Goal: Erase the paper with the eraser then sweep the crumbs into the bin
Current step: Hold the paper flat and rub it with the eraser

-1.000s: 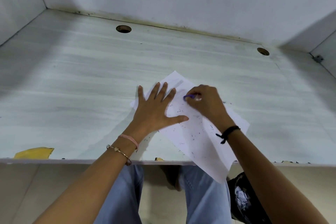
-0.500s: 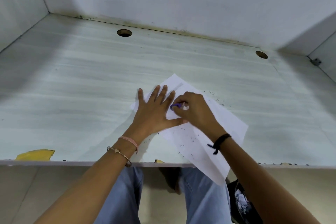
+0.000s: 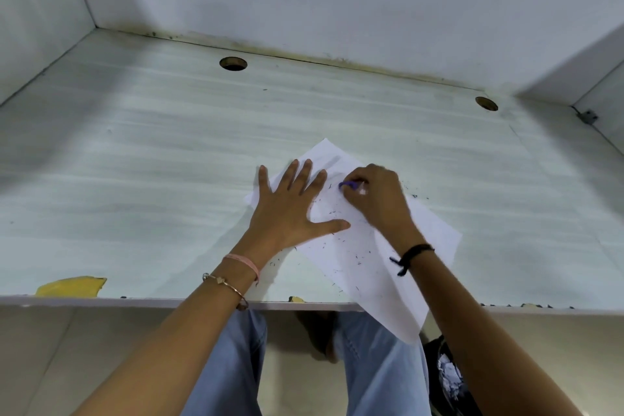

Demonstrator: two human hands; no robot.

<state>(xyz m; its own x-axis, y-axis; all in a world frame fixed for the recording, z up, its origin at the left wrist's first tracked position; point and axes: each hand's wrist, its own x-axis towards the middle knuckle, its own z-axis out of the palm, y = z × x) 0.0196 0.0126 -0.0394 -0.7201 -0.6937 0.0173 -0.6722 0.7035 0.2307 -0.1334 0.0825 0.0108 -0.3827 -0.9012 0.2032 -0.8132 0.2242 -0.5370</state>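
Note:
A white sheet of paper [image 3: 364, 263] lies at an angle on the pale desk [image 3: 169, 162], its near corner hanging over the front edge. Dark eraser crumbs [image 3: 358, 257] are scattered over the sheet. My left hand [image 3: 290, 209] lies flat with spread fingers on the paper's left part. My right hand [image 3: 378, 199] pinches a small purple eraser [image 3: 349, 184] and presses it on the sheet near its far end. A black bin [image 3: 445, 378] with white scraps inside shows below the desk edge at the right, partly hidden by my right arm.
Two round cable holes [image 3: 233, 63] [image 3: 486, 103] sit near the back wall. A yellow scrap [image 3: 72, 285] lies at the desk's front left edge. A few crumbs [image 3: 417, 196] lie on the desk beside the paper. White walls close in the desk on three sides.
My right hand with the eraser slid left toward my left hand, then back to the right over the paper. My left hand stayed flat on the sheet.

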